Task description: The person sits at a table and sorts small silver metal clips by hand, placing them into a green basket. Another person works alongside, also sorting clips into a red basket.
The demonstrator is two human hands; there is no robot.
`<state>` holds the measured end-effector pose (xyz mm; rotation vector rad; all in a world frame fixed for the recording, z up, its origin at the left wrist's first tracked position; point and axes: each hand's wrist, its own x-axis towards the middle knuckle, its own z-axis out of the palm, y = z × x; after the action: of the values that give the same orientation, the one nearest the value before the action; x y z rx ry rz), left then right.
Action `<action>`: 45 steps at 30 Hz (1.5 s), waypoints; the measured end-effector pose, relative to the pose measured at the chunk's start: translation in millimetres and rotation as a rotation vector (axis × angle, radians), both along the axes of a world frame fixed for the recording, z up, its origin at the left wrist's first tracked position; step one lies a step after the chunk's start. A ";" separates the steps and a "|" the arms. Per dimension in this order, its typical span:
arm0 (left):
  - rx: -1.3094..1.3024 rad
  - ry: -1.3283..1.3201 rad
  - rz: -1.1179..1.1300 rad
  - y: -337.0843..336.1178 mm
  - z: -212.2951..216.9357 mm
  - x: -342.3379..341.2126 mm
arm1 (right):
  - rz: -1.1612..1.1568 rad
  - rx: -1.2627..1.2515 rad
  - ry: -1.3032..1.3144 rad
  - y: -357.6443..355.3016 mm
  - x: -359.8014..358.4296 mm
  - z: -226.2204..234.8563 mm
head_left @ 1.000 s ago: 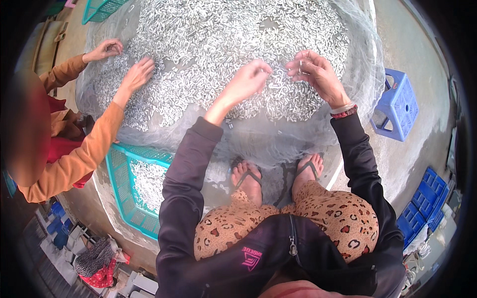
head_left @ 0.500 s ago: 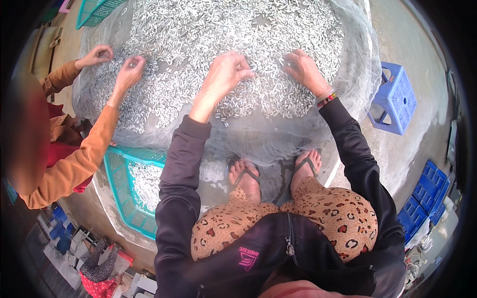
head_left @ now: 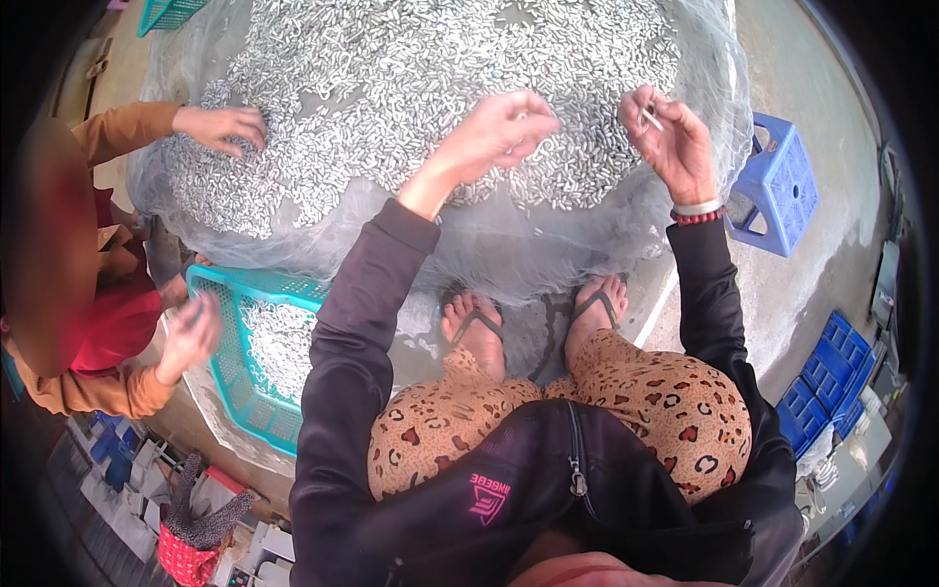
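A thick layer of short silvery-white pieces, some straight and some curled, lies spread on a sheet of fine mesh netting. My left hand hovers just over the layer, its fingers bent and pinched together; whatever is in them is hidden. Further right, my right hand is raised palm up near the netting's right side. Between its thumb and fingers it pinches a small white piece.
A co-worker at the left has one hand over the layer and another hand by a teal basket of white pieces. At the right stand a blue plastic stool and blue crates. Another teal basket sits at the far left.
My right hand has lifted and moved right, turning palm up with a small white piece. My left hand has shifted right. The co-worker's one hand has swung back to the teal basket.
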<state>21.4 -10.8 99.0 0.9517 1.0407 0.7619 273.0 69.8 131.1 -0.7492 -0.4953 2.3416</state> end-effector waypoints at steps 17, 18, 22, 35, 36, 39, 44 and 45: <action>-0.054 0.094 0.219 6.4 13.3 -37.6 | 0.609 1.367 -1.237 -94.6 -33.9 -80.4; -0.100 -0.156 0.237 7.5 16.0 -38.9 | 0.600 1.359 -1.203 -90.9 -33.0 -76.7; 0.005 -0.476 0.206 18.3 11.6 -25.0 | 0.306 0.147 -0.361 -67.2 -18.6 -49.5; 0.342 0.516 0.048 40.7 -4.6 -22.2 | 0.157 0.103 -0.358 11.6 -30.3 -13.7; 0.472 0.271 0.135 34.8 3.4 -40.6 | 0.159 0.123 -0.428 14.1 -37.5 -10.3; 0.079 -0.308 0.324 6.0 26.6 -93.4 | 0.410 0.484 -0.397 25.1 -73.7 -7.3; -0.191 -0.065 0.404 -14.5 15.1 -113.7 | 0.544 1.311 -0.742 15.5 -157.5 -44.0; -0.084 0.258 0.328 -17.7 4.5 -106.8 | 0.578 1.473 -0.846 13.7 -169.9 -50.0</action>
<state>-85.4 -28.5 103.5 0.8306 1.4680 0.8706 103.1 83.4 81.1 -0.7663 -2.6037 1.2135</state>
